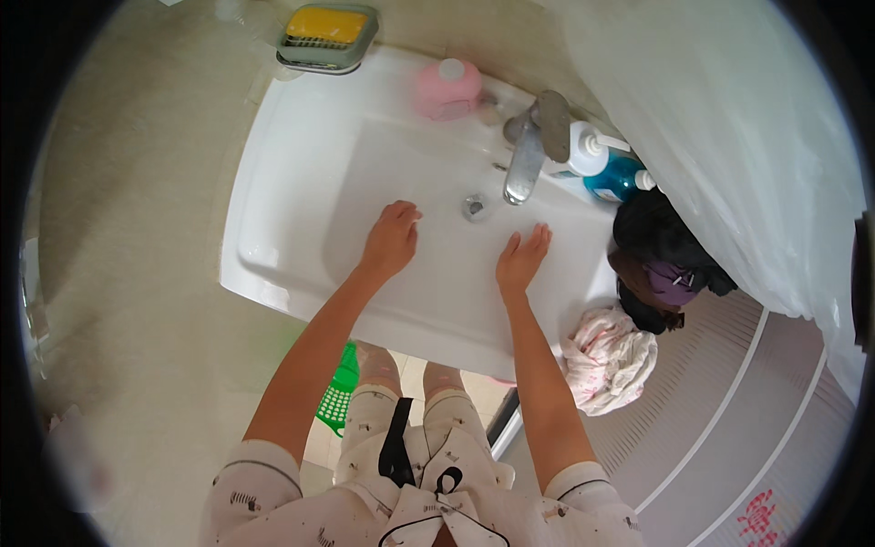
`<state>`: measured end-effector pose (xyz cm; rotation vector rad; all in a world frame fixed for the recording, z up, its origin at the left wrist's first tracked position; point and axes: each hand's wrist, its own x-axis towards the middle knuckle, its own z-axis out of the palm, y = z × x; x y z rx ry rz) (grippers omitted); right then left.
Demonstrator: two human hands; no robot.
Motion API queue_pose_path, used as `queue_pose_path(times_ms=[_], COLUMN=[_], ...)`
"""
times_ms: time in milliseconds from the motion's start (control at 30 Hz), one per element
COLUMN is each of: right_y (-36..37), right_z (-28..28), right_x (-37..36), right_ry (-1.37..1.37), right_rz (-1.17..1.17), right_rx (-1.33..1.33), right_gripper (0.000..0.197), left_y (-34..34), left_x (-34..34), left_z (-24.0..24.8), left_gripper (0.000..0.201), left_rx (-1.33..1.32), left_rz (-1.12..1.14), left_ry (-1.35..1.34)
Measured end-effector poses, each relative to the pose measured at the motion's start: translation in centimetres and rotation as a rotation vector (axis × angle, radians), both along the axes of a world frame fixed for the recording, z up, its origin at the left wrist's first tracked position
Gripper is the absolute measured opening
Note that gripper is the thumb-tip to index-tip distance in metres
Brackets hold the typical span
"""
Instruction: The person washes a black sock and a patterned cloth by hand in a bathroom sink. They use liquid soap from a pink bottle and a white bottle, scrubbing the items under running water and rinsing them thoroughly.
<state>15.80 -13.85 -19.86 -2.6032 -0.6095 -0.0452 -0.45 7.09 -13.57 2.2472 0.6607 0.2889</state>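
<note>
The white, glossy, roughly rectangular sink basin (pixel 301 164) lies directly under both hands and extends beyond them on all sides. The left hand (pixel 394 242) is over the left-centre of the basin, with fingers together and slightly bent. The right hand (pixel 523 263) is over the right-centre, with thumb set apart and fingers extended. Both hands are unclenched and appear to hold nothing. Contact between either hand and the basin surface cannot be determined.

The silver metal single-lever faucet (pixel 524 164) is mounted at the far side of the basin. Its spout end lies beyond the right fingertips, nearer to the right hand than to the left. The small round drain fitting (pixel 475 208) is located between the hands, slightly beyond the right thumb and left of the spout end.

Adjacent items: a pink rounded bottle with a pale cap (pixel 448 89) stands on the far ledge, left of the faucet. A white pump bottle (pixel 583 150) stands just right of the faucet, beside a translucent blue bottle with a white top (pixel 615 177). A crumpled white-and-pink cloth (pixel 611 360) lies at the right edge of the basin, near the right forearm.
</note>
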Motion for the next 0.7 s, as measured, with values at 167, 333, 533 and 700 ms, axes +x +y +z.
queue_pose_path(times_ms=[167,333,533,700], right_y=[9.6,15.4,8.7,4.7], right_z=[-2.8,-0.9,-0.9,-0.6], right_x=[-2.7,-8.3,-7.7,-1.3], right_ry=[0.275,0.051,0.245,0.844], right_rz=[-0.126,0.399,0.534,-0.485], right_rx=[0.277,0.101,0.284,1.001], right_gripper=[0.074,0.052,0.029,0.025], left_y=[5.0,11.5,15.4,4.6], left_x=[-6.4,-8.3,-0.8,2.4], left_z=[5.3,4.5,3.1,-0.8], left_gripper=[0.039,0.061,0.066,0.061], left_rx=[0.354,0.592,0.602,0.195], left_rz=[0.127,0.289,0.179,-0.354], left_ry=[-0.047,0.151,0.187,-0.061])
